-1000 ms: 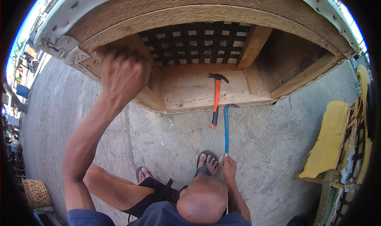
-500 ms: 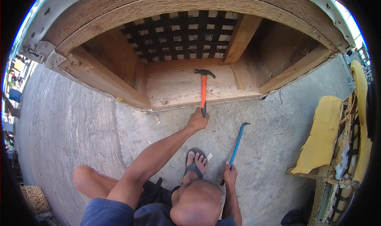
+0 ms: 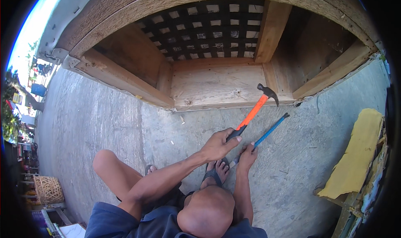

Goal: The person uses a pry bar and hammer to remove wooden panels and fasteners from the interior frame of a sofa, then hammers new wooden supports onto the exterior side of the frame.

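My left hand [image 3: 220, 145] is closed round the black grip of a claw hammer [image 3: 253, 111] with an orange handle and dark head. The hammer slants up to the right, its head in front of the lower edge of a wooden furniture frame [image 3: 221, 97]. My right hand [image 3: 247, 156] grips a blue pry bar [image 3: 270, 131] with a dark hooked end, which points toward the frame's lower right. Both tools are held close together over the concrete floor, hammer nearer the frame. Black webbing straps [image 3: 204, 33] are woven across the opening inside the frame.
At the right lies a torn piece of furniture with a yellow panel [image 3: 355, 154]. A woven basket [image 3: 48, 189] stands at the lower left. My sandalled foot [image 3: 218, 171] is just below my hands. Small scraps lie on the concrete floor [image 3: 104, 112].
My left hand has drawn the hammer back from inside the frame and rightward, tilting it. My right hand has raised the pry bar toward the hammer. The view has shifted slightly.
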`<act>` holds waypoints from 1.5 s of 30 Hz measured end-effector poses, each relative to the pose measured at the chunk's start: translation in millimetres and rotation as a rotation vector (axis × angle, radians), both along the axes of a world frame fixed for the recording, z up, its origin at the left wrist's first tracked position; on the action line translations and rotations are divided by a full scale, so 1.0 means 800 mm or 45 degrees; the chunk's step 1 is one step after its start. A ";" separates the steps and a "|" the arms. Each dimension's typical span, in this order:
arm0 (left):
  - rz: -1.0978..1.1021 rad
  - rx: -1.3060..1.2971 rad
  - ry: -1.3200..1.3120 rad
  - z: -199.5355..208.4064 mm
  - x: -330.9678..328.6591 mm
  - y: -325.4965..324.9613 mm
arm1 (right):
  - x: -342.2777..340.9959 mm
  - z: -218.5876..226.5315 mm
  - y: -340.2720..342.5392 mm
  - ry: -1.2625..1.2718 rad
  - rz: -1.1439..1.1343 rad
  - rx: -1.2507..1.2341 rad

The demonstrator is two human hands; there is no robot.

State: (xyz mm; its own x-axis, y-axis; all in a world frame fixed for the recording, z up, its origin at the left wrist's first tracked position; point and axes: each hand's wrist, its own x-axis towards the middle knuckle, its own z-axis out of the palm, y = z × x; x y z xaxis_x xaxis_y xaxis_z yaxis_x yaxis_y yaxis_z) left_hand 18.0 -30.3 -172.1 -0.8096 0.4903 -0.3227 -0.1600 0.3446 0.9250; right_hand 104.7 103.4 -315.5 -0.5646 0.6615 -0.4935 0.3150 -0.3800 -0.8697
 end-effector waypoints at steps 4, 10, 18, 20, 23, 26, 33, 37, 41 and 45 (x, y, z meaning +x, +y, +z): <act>-0.291 -0.157 -0.042 0.025 -0.003 0.027 | -0.014 0.006 0.027 0.299 0.007 -0.248; -0.842 -0.507 0.058 -0.027 -0.013 0.047 | -0.013 0.076 0.065 0.422 -0.134 -0.760; -0.502 -0.826 0.635 -0.170 -0.034 0.127 | 0.045 0.072 0.055 0.040 -0.161 -0.463; -0.558 -0.889 0.609 -0.200 -0.036 0.142 | 0.053 0.086 0.053 0.045 -0.103 -0.518; -0.605 -0.931 0.523 -0.221 -0.055 0.146 | 0.078 0.090 0.060 -0.035 0.020 -0.358; -0.675 -0.996 0.456 -0.200 -0.090 0.147 | 0.104 0.078 0.067 -0.050 0.042 -0.240; -1.138 -1.192 0.452 0.079 -0.223 0.172 | 0.138 0.065 0.089 -0.177 -0.221 -0.199; -1.131 -1.178 0.732 0.115 -0.291 0.171 | 0.131 0.058 0.095 -0.177 -0.309 -0.197; -1.087 -0.995 1.024 0.100 -0.344 0.172 | 0.113 0.063 0.098 -0.178 -0.294 -0.187; -1.079 -1.137 0.966 0.115 -0.333 0.204 | 0.100 0.076 0.101 -0.178 -0.231 -0.164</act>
State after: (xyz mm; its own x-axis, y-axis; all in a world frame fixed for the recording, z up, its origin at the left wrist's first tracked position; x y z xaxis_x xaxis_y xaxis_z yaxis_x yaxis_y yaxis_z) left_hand -248.0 132.7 -80.1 -0.4953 0.7688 -0.4044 0.8039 0.5821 0.1220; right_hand 185.0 183.8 -254.8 -0.3629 0.6725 -0.6451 0.3458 -0.5457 -0.7634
